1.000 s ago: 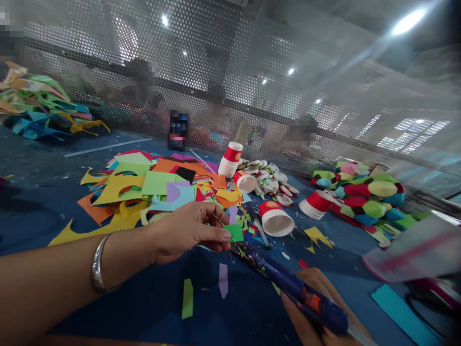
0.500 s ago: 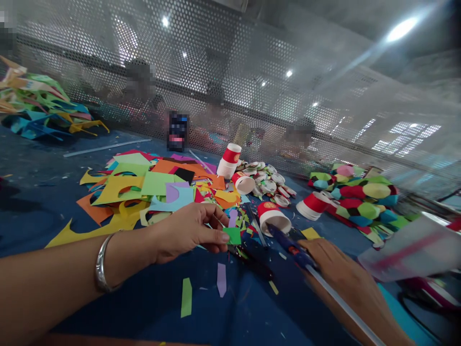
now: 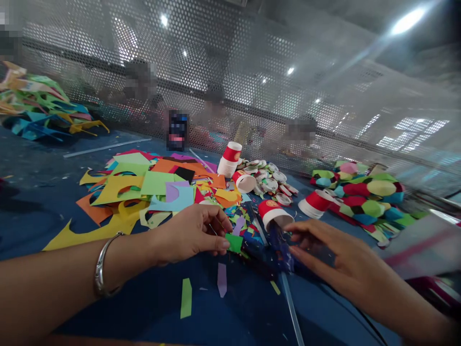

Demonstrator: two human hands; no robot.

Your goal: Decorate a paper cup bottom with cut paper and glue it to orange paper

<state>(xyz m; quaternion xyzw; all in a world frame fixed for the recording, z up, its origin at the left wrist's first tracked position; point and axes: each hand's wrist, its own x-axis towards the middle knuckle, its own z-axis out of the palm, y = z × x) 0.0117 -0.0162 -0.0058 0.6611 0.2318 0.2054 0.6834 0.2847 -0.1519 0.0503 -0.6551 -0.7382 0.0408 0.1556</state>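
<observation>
Between the thumb and fingers of my left hand is a small green paper piece. My right hand has its fingers apart, just right of a dark blue glue gun, which is blurred. A clear glue stick extends from the gun toward the front edge. The gun's tip is at the mouth of a tipped red and white paper cup. A purple strip and a light green strip lie on the blue table.
Colored paper sheets spread left of centre. Behind are stacked cups and a heap of small paper rings. Colorful paper shapes lie at right, beside a translucent container. A perforated metal screen stands behind.
My right hand has let go of the glue gun and opened beside it. The gun now stands more upright, its glue stick swung left. My left hand still holds the green piece.
</observation>
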